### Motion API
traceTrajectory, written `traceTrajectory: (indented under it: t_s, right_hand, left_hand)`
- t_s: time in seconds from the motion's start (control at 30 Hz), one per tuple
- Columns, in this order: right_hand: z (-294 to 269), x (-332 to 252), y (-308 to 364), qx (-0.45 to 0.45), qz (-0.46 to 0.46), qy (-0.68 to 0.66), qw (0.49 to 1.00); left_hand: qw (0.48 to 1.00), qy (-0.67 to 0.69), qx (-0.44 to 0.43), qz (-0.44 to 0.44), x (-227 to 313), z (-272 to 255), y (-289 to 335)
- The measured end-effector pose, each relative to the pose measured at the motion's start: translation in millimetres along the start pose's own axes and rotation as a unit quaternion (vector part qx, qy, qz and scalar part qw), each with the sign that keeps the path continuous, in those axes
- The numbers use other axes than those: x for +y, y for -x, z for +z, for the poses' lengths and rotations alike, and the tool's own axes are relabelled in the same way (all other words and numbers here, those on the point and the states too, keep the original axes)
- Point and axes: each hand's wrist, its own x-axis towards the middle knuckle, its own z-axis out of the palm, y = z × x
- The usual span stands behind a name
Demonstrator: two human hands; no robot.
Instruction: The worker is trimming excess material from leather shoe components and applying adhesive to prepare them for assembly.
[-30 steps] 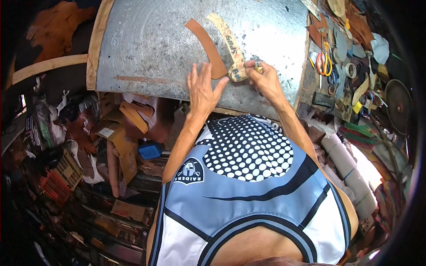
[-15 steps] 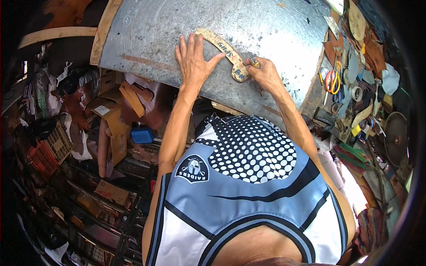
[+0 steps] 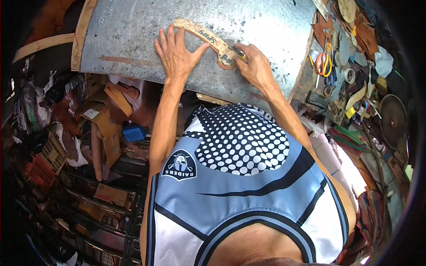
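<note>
A curved tan template (image 3: 207, 36) with a rounded end and dark markings lies on the metal-topped table. My left hand (image 3: 175, 56) rests palm down with fingers spread, its fingertips at the template's far left end and the thumb by its inner edge. A thin brown edge (image 3: 226, 68) shows under the rounded end. Against the template's right side, my right hand (image 3: 256, 68) is closed round a small tool (image 3: 242, 54) with a brass-coloured body. The tool's tip is hidden, so its kind is unclear.
Scissors with orange and yellow handles (image 3: 323, 65), a tape roll (image 3: 349, 76) and leather scraps (image 3: 368, 33) crowd the right side. A round metal disc (image 3: 394, 120) stands farther right. A blue box (image 3: 134, 133) and cardboard (image 3: 105, 128) lie below the table's left part.
The whole view has shifted, so the table and hands sit farther left and higher. My right hand has turned slightly with the tool. More brown edge shows at the template's rounded end.
</note>
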Motion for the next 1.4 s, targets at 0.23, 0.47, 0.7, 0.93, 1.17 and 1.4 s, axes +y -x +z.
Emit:
traceTrajectory:
  t_s: [0.23,0.47,0.7,0.93,1.17,1.4]
  right_hand:
    - [7.4,2.2,18.2,-0.003,0.005,0.044,0.999]
    - [6.7,-2.8,27.9,-0.005,0.023,0.06,0.998]
    - [9.3,-1.7,29.9,-0.002,-0.001,0.062,0.998]
    - [11.0,-2.1,31.2,-0.007,0.008,0.071,0.997]
    - [12.7,-2.6,33.1,0.003,0.0,0.075,0.997]
    - [11.9,-5.8,29.8,-0.005,0.013,0.073,0.997]
  left_hand:
    - [1.0,0.006,0.009,0.005,-1.7,8.2,-10.3]
    - [0.999,-0.004,0.013,0.042,0.2,4.9,-5.3]
    - [0.995,-0.011,-0.025,0.098,-19.1,5.7,-17.0]
    - [0.995,0.027,-0.006,0.098,-21.3,12.5,-13.6]
    - [0.996,0.014,-0.027,0.088,-21.2,11.6,-13.4]
    - [0.995,0.01,-0.022,0.094,-21.3,11.3,-14.4]
